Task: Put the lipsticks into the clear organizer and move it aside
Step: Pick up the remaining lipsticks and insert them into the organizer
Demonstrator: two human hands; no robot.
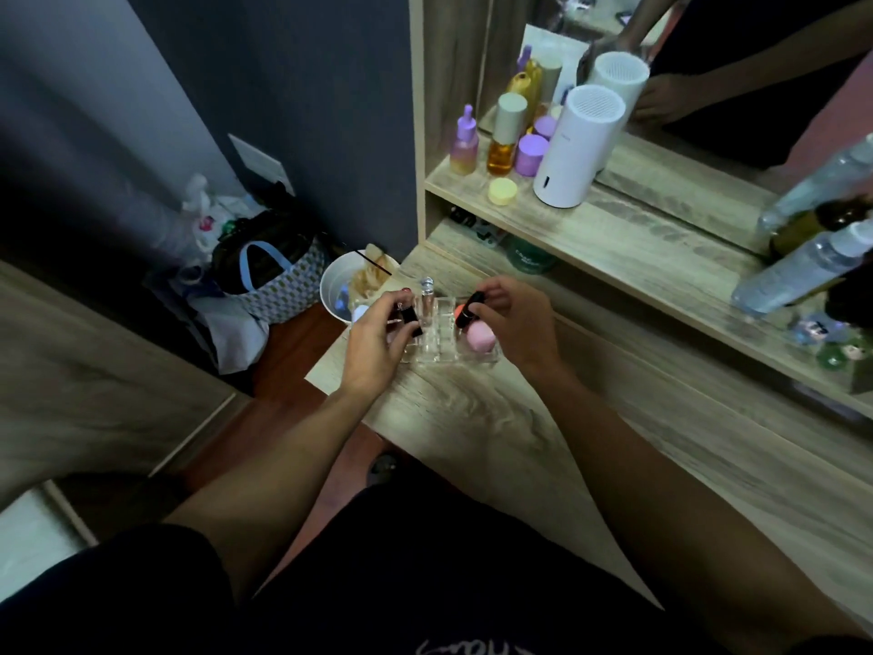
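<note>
A pale wood-grain counter (496,418) juts from a dark wall below a mirrored shelf of bottles. Near its left corner sits the clear plastic compartmented organizer (444,333), close enough for both hands to load it at once. The left hand (373,338) is clamped on a black lipstick tube (410,316), tilted over the left slots. The right hand (512,319) pinches an orange-and-black lipstick (465,310) above the right slots, beside a pink egg-shaped sponge (481,339).
</note>
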